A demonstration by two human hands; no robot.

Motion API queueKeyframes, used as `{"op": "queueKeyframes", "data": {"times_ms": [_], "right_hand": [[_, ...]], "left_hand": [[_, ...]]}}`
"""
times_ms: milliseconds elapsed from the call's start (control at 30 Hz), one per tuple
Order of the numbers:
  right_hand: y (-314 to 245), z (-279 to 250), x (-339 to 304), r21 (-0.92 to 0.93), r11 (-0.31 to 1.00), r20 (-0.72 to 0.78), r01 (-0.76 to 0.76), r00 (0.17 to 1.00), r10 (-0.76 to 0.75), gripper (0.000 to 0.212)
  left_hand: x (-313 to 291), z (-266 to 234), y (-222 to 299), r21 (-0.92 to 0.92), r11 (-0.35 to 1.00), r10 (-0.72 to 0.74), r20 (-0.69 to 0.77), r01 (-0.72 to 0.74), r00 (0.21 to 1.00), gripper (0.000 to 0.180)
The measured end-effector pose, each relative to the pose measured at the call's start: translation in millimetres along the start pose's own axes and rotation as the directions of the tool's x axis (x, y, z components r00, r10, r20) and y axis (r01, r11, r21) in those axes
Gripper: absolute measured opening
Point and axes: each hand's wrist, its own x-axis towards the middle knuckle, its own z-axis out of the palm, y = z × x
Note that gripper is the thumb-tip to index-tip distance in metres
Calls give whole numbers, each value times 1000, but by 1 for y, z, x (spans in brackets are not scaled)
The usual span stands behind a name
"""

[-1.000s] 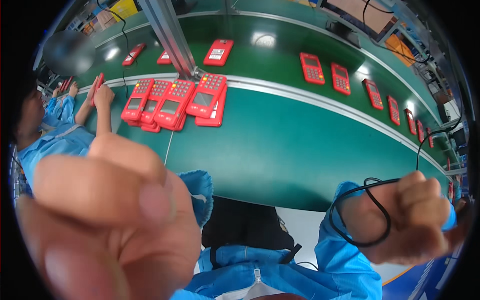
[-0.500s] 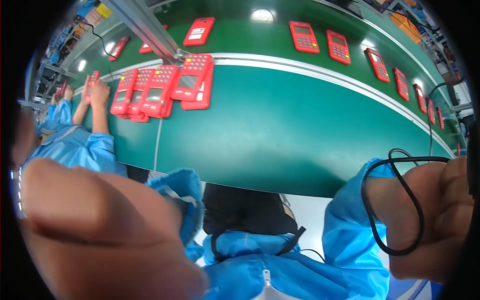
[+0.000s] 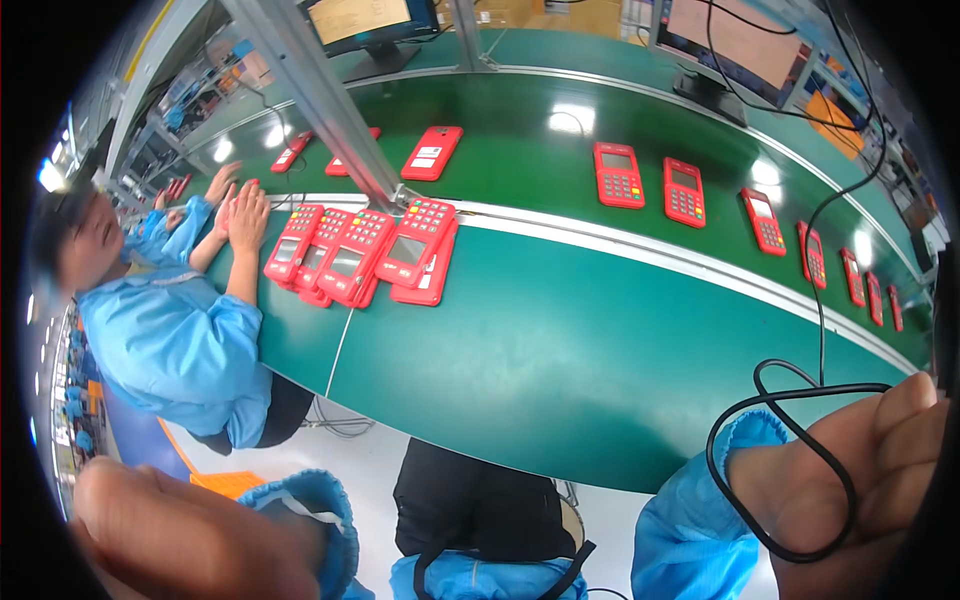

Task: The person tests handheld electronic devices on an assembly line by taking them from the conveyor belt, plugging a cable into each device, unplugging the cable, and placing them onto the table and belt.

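Observation:
My left hand (image 3: 190, 535) is raised at the lower left, close to the camera and blurred, so how its fingers are held is unclear. At the right edge is my right hand (image 3: 895, 455), with curled fingers running into the dark rim; what they close on is hidden. A looped black cable (image 3: 712, 440) hangs across that wrist and reaches the fingertips. Beyond both hands, several red card payment terminals (image 3: 408, 250) lie overlapping in a pile on the green table (image 3: 520, 340). Neither hand touches them.
More red terminals (image 3: 685, 192) lie spaced along the dark green strip (image 3: 510, 150) behind a metal rail. A metal post (image 3: 320, 105) rises beside the pile. At left, a co-worker in a blue smock (image 3: 180, 330) has both hands at the table. Monitors (image 3: 375, 25) stand behind.
The view has tilted up, so the table and terminals sit lower and the monitors show. My left hand has dropped lower in the picture. The co-worker's body is more fully visible.

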Motion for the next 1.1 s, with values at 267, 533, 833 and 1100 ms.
{"op": "queueKeyframes", "data": {"times_ms": [267,533,833,1100], "right_hand": [[7,8,0,68,998,-84,18,996,-12,34],[-7,-7,18,108,992,-97,71,993,-61,31],[-37,7,25,65,997,-75,36,997,-31,30],[-41,2,47,-23,1000,-87,18,996,-20,29]], "left_hand": [[9,1,15,81,996,34,28,-36,999,37],[1,19,41,133,990,39,-28,-35,999,35],[-12,25,72,174,981,-80,-55,89,995,34],[-12,42,88,164,967,-192,-47,197,980,34]]}}
